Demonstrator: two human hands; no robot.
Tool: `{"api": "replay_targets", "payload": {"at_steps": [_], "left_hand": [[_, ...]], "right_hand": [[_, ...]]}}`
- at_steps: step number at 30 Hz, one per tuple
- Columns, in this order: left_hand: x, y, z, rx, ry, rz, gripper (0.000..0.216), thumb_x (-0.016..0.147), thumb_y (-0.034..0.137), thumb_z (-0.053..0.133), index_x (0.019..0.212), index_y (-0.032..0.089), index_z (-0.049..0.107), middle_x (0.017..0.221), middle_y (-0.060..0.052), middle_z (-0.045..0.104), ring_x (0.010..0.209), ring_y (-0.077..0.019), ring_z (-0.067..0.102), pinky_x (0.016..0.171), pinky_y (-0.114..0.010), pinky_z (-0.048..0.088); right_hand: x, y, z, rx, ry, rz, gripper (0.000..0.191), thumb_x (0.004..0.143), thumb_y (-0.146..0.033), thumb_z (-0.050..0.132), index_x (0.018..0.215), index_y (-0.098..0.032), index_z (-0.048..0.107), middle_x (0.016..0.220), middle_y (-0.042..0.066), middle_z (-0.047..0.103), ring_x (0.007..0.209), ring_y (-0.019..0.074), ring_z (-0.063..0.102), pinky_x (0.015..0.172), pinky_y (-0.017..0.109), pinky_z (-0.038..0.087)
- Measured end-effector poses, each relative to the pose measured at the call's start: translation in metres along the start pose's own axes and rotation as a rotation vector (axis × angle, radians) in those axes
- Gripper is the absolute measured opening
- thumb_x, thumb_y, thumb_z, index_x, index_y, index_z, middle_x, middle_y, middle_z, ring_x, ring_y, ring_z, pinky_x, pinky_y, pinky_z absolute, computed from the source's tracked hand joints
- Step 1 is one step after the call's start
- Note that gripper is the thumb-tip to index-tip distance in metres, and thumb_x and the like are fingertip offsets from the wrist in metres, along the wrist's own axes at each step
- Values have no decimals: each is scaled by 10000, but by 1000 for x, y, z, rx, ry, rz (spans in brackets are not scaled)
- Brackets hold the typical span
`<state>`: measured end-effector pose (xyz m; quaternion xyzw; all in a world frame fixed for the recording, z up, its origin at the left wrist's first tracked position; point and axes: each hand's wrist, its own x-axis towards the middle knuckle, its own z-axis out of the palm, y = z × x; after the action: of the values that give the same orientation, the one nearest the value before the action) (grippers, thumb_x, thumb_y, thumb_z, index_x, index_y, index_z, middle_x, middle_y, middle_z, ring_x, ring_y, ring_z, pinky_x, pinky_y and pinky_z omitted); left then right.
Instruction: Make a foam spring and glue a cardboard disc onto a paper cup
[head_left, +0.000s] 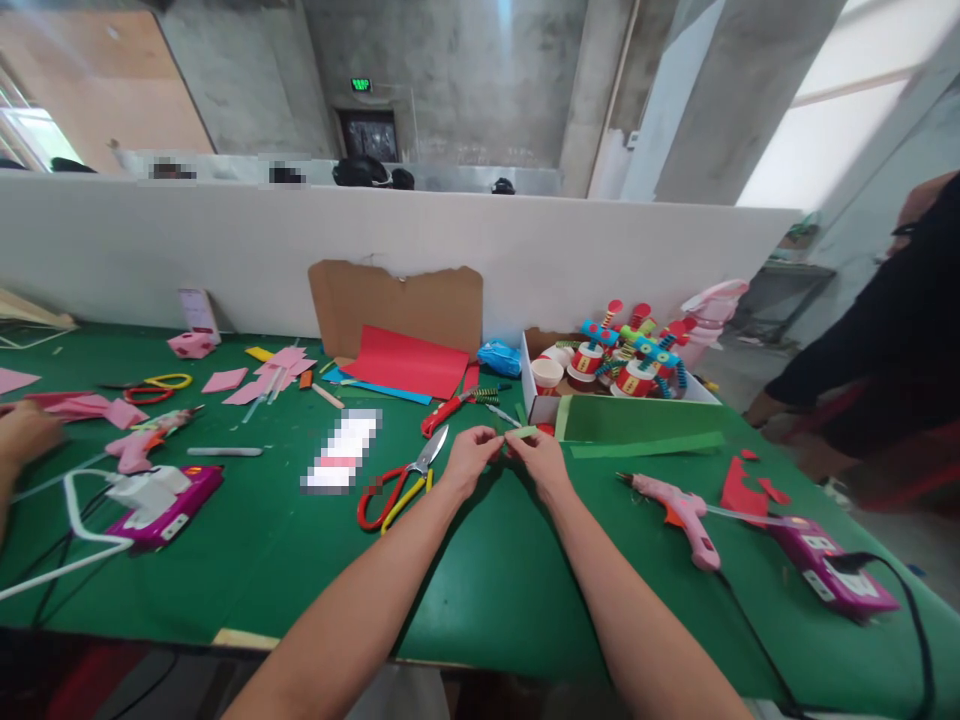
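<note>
Both my hands meet over the green table (480, 590) near its middle. My left hand (470, 456) and my right hand (537, 457) each pinch one end of a small light-green paper strip (520, 433), fingers closed on it. Red-and-yellow-handled scissors (401, 482) lie just left of my left hand. A white box (541, 405) with paper-cup figures (634, 360) stands just beyond my right hand, with green paper sheets (637, 425) in front of it.
A pink glue gun (686, 515) and a purple power strip (829, 575) lie at the right. Another glue gun (146, 440) and power strip (169, 500) lie at the left, near another person's hand (26, 432). Red paper (409, 365), cardboard (397, 300) and pink scraps sit further back. A person in black stands at the right edge.
</note>
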<state>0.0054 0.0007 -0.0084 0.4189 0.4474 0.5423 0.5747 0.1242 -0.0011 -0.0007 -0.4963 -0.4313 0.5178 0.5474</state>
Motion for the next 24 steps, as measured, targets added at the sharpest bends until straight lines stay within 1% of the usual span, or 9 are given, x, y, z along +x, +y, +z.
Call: {"api": "replay_targets", "payload": {"at_steps": [5,9,17,21,24], "left_hand": [[-1,1,3,-16,30,-10,309,487,354,774,600,159,563,499,38,525,461,-76,469,492,-224,355],[-4,4,5,4,29,0,316,501,367,773,606,150,568,495,42,519,459,-73,466,482,-216,348],[-5,5,6,-16,33,-6,339,477,354,795,637,139,588,515,32,557,466,-73,488,495,-215,372],[-5,5,6,-12,32,-3,327,485,353,788,620,143,578,497,40,545,457,-71,481,487,-212,367],[-5,4,5,-11,26,-4,308,501,348,776,619,142,580,495,42,540,453,-71,475,483,-211,363]], "right_hand": [[-4,5,0,-35,67,-102,254,555,-416,743,650,-185,695,547,-3,636,526,149,558,555,283,455],[-7,4,-5,-120,68,-187,221,594,-397,726,669,-190,703,617,7,679,573,161,598,593,289,487],[-5,5,-6,-138,92,-184,247,605,-415,708,698,-187,712,669,27,710,590,175,624,586,296,499],[-6,4,-7,-161,58,-183,231,614,-399,701,699,-184,710,628,19,696,577,171,620,578,287,490],[-5,5,-7,-197,61,-198,222,627,-390,681,697,-181,709,611,18,690,566,170,616,575,285,483]]}}
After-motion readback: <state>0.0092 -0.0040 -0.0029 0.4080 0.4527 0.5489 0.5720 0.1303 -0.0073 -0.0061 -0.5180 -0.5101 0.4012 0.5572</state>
